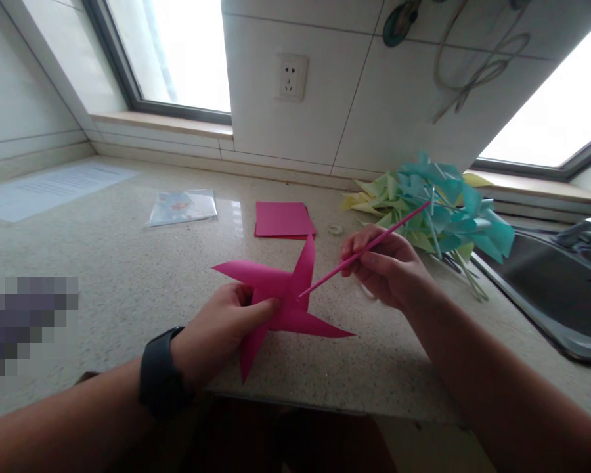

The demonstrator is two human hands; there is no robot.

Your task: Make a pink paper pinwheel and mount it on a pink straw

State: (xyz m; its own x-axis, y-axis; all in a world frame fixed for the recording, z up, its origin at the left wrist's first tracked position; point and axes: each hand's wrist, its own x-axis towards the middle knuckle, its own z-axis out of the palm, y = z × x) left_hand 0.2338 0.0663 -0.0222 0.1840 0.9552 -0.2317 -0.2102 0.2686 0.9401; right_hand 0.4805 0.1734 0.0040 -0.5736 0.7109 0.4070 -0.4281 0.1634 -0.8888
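Note:
My left hand (221, 332), with a black watch on its wrist, pinches a pink paper pinwheel (295, 309) at its middle and holds it just above the speckled countertop (118, 276). My right hand (387, 266) is closed on a thin pink stick (369, 248). The stick's lower tip touches the centre of the pinwheel, and its other end points up and to the right.
A stack of pink paper squares (283, 219) lies behind the pinwheel. A pile of finished teal and yellow pinwheels (436, 207) sits at the right, beside a steel sink (556, 289). A small tape roll (335, 229), a clear packet (182, 207) and a printed sheet (54, 187) lie further back.

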